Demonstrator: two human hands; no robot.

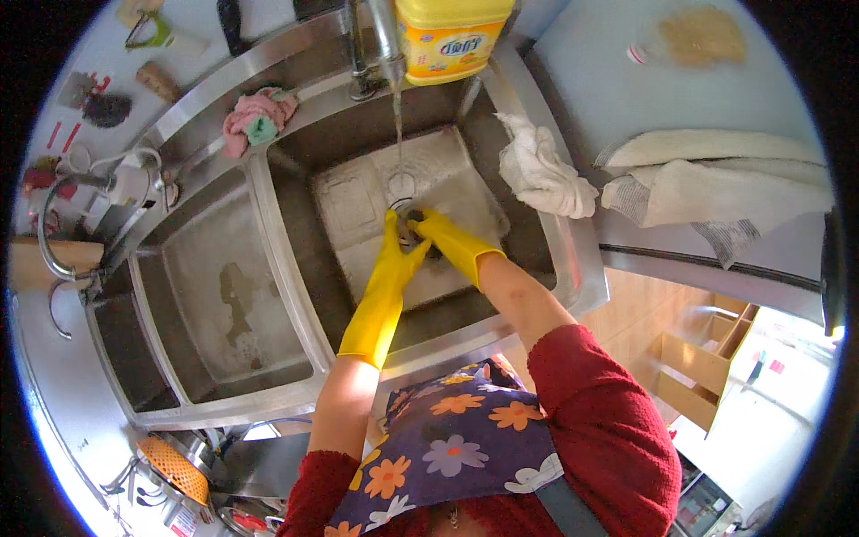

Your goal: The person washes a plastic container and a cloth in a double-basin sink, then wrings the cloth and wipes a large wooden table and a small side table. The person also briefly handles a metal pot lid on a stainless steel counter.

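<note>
Head view: left hand (399, 258) and right hand (446, 239), in two yellow gloves (370, 322), clamp fingers (391, 222) on one partly hidden object (407, 235).

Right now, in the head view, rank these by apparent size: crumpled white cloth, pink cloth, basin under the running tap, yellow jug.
1. Basin
2. Yellow jug, cropped above
3. Crumpled white cloth
4. Pink cloth

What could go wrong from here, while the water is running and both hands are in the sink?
The small item between the left hand and right hand might slip if the yellow gloves get slick near the running water. The white cloth lies over the basin edge, so it could slide in and get wet.
</note>
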